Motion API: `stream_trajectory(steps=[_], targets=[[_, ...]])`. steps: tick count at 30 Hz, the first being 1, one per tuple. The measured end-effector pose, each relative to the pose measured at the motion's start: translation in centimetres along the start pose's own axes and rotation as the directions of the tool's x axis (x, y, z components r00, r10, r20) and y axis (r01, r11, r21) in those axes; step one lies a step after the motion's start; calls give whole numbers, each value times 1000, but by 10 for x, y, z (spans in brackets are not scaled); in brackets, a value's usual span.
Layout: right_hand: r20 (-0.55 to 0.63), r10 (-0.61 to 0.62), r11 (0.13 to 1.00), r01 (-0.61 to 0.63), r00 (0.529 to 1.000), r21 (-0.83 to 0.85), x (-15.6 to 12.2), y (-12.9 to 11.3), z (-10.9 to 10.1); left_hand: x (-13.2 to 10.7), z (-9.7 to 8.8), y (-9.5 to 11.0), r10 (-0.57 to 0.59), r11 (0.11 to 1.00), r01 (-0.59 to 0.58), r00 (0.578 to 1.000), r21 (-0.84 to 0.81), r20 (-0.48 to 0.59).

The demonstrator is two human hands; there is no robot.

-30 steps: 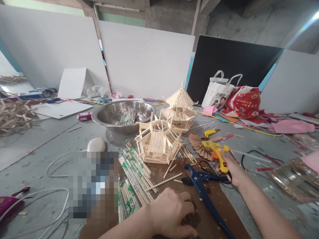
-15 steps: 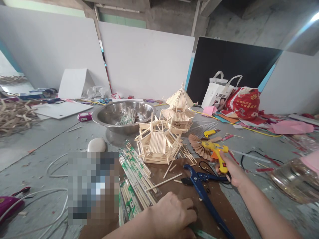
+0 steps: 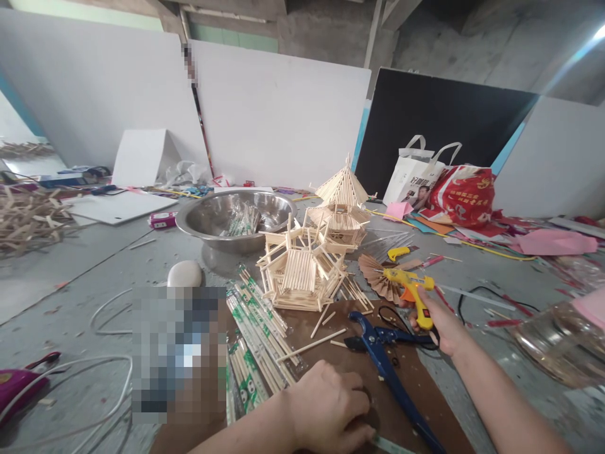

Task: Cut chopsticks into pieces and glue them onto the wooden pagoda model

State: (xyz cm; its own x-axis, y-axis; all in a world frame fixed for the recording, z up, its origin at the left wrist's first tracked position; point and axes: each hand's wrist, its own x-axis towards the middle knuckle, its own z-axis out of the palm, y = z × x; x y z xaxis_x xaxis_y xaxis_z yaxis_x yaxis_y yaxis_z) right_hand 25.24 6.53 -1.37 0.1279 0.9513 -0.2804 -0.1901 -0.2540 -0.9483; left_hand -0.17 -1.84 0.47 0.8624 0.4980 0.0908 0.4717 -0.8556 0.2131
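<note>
My right hand (image 3: 442, 325) is wrapped around the handle of a yellow hot glue gun (image 3: 412, 287), its nozzle pointing left. Low in the view my left hand (image 3: 331, 403) rests over the brown sheet (image 3: 401, 410) with its fingers curled and closed; what they hold is hidden. A pale green strip (image 3: 390, 446) shows by its fingertips. Beyond it stands an openwork structure of wooden sticks (image 3: 299, 271), with a stick pavilion with a pointed roof (image 3: 343, 189) behind. Wrapped chopsticks (image 3: 259, 328) lie left of centre, and a loose stick (image 3: 312, 345) lies above my left hand.
Blue-handled cutters (image 3: 387, 372) lie between my hands. A steel basin (image 3: 189, 221) holds wrapped chopsticks. A folded paper fan (image 3: 378, 277) lies behind the glue gun, a clear container (image 3: 548, 340) at the right. White cable (image 3: 108, 366) and a pixelated patch are at left.
My left hand has shifted very slightly, its fingers still curled, and the green strip beside it shows a little differently. The right hand and glue gun look almost still.
</note>
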Motion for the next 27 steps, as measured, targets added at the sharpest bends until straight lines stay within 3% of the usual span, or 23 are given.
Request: stream_trajectory(steps=[27], targets=[[0, 13, 1000, -13, 1000, 13, 0, 0, -1, 0, 4, -1, -18, 1000, 18, 1000, -15, 10]])
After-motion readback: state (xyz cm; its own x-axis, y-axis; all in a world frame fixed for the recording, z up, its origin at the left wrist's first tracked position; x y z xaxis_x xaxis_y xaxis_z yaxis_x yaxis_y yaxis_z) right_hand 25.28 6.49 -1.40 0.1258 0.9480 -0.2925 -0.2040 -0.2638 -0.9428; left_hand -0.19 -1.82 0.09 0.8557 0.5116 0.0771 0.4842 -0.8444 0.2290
